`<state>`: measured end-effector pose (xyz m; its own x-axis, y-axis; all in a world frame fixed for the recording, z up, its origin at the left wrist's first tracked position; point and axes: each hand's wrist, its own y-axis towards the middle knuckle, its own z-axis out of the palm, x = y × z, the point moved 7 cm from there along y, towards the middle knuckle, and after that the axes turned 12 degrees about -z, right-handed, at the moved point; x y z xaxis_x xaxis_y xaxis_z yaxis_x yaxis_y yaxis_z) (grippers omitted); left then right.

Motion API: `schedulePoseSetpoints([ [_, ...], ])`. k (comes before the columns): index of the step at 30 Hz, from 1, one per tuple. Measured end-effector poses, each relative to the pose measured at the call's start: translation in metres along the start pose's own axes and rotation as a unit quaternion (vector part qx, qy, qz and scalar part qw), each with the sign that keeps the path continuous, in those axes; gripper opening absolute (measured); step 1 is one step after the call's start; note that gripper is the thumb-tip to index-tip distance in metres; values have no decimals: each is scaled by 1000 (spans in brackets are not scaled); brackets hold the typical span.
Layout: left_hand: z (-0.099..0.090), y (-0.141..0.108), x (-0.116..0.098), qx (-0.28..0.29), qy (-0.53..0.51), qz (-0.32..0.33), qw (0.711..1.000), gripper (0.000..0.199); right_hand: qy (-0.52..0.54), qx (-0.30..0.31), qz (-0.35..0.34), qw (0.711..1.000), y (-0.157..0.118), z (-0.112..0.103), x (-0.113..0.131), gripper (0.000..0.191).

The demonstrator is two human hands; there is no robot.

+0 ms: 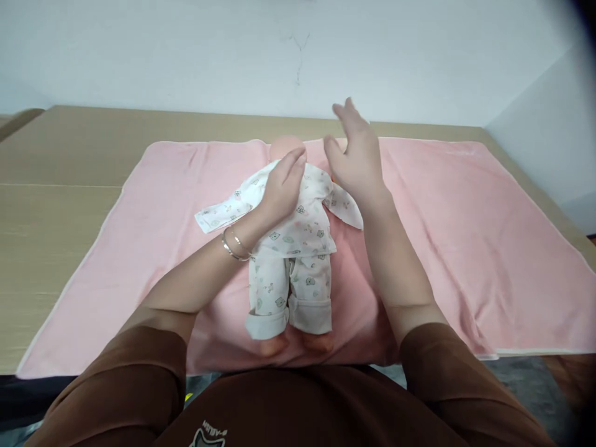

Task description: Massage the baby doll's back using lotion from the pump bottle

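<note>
A baby doll (287, 146) lies on its back, its feet toward me. It wears a white long-sleeved top (307, 226) with small animal prints and matching trousers (270, 288) with turned-up cuffs. My left hand (285, 186) rests on the upper chest of the top, fingers stretched out and partly covering the doll's head. Raised above the doll's sleeve on the right, my right hand (357, 152) has its fingers apart and holds nothing. Both sleeves of the top spread outward, and their ends look flat.
A pink blanket (433, 230) with a pale edge lies under the doll, with creases on the right. Beneath it is a wooden table (60, 205), backed by a white wall (200, 62) with a crack. My body is at the near edge.
</note>
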<state>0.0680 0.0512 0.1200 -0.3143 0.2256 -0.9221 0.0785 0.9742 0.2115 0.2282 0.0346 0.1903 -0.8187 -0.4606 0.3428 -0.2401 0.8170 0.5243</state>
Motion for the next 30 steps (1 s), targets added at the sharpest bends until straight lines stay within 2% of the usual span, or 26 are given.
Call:
schedulePoseSetpoints([
  [2,28,25,-10,48,-103,-43,993,57,-43,-16,26,999,5,-1,-24,68],
  [4,51,57,-15,66,-208,-92,972,54,-73,-3,33,997,9,10,-45,67],
  [7,79,93,-18,82,-347,-192,914,59,-79,31,5,996,13,30,-67,66],
  [10,97,96,-24,97,-443,-285,844,64,-76,38,-22,996,15,40,-73,64],
  [12,103,89,-31,98,-488,-315,808,66,-86,32,-28,995,16,40,-71,63],
  [16,106,79,-40,104,-555,-342,751,65,-105,24,-14,994,18,36,-64,58],
  [20,102,81,-31,103,-579,-372,718,64,-129,12,5,992,19,38,-59,56],
  [22,97,78,-25,99,-575,-383,716,63,-139,8,20,990,21,41,-57,56],
  [24,88,69,-21,98,-558,-391,725,60,-151,-8,38,988,25,41,-55,55],
  [30,49,10,-29,108,-533,-371,753,55,-194,-44,93,976,33,37,-49,50],
])
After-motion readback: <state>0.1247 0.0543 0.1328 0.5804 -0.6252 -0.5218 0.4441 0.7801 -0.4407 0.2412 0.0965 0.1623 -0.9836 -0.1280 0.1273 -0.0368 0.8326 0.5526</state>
